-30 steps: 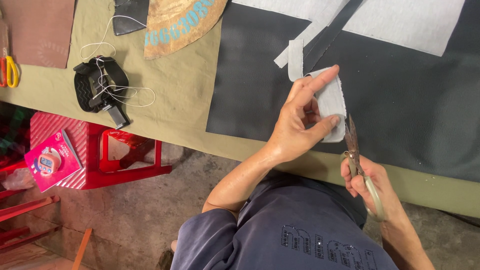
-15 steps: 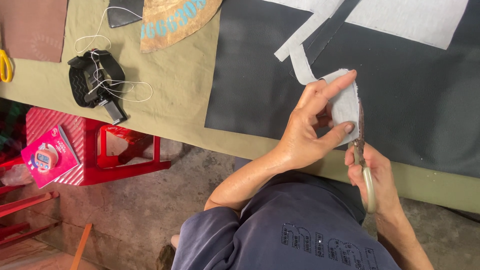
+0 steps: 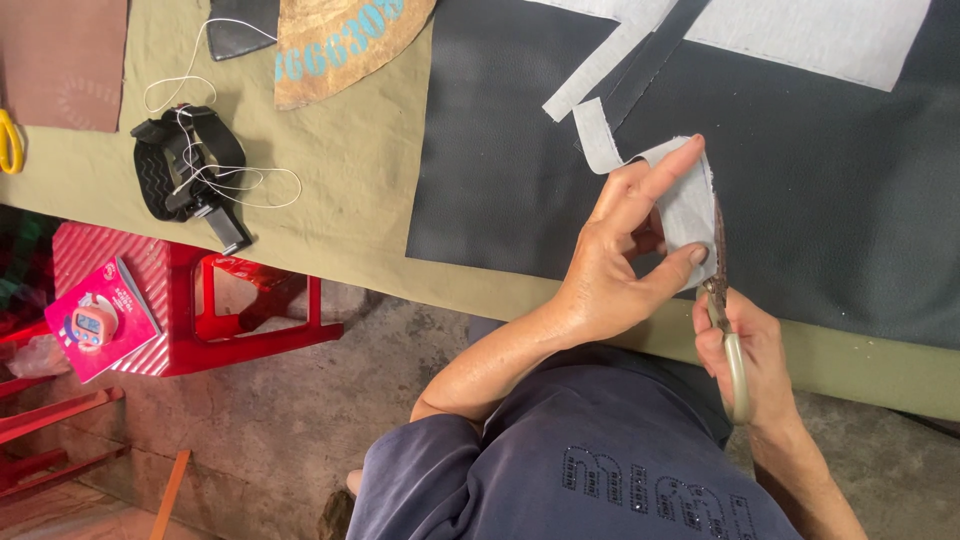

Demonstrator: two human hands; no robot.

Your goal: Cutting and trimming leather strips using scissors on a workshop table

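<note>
Left hand (image 3: 610, 270) pinches the grey piece (image 3: 690, 205); right hand (image 3: 745, 345), at its five o'clock, grips scissors (image 3: 722, 290), blades along the piece's edge.

The left hand (image 3: 625, 255) is raised off the worktop, forearm running back bare toward the bent elbow. Its index finger stretches out straight and the thumb points the same way below it — the two pinch from opposite sides, the other fingers curled in behind. The right hand (image 3: 745, 345) sits just beside and below it, fingers closed in a grip, wrist straight — its forearm trails away toward the lower right.
</note>
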